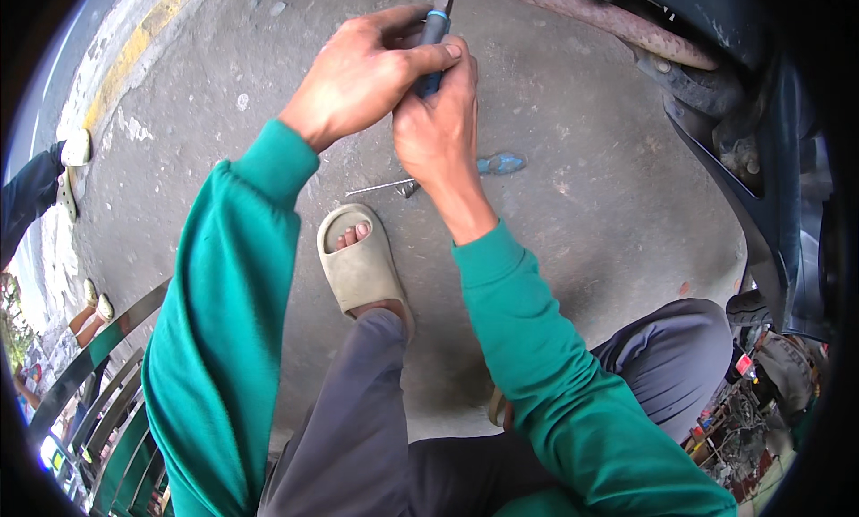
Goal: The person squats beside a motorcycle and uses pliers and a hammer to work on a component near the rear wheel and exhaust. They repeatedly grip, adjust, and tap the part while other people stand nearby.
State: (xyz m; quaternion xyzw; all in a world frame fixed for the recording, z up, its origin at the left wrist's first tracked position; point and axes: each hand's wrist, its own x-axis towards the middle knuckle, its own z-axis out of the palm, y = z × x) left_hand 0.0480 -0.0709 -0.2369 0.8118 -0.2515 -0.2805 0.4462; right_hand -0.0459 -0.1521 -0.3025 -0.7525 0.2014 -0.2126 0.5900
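At the top of the view, both hands are closed round a tool with a dark grey-blue handle (pixel 434 35) and a light blue ring. A flat metal part rises from the ring and runs out of the picture, so its kind is hidden. My left hand (pixel 353 80) wraps it from the left, thumb laid across. My right hand (pixel 443 128) grips the lower end, its thumb up against the left one. On the ground below lies a screwdriver (pixel 504 163) with a blue handle, its thin shaft pointing left. A small dark part (pixel 407 188) touches or lies near the shaft.
A motorcycle's dark bodywork (pixel 787 239) and rusty pipe (pixel 617 20) border the right and top right. A slatted metal bench (pixel 98 360) stands lower left. Another person's shoes (pixel 76 148) are at far left. Cluttered parts (pixel 729 427) lie lower right. My sandalled foot (pixel 358 266) is below the hands.
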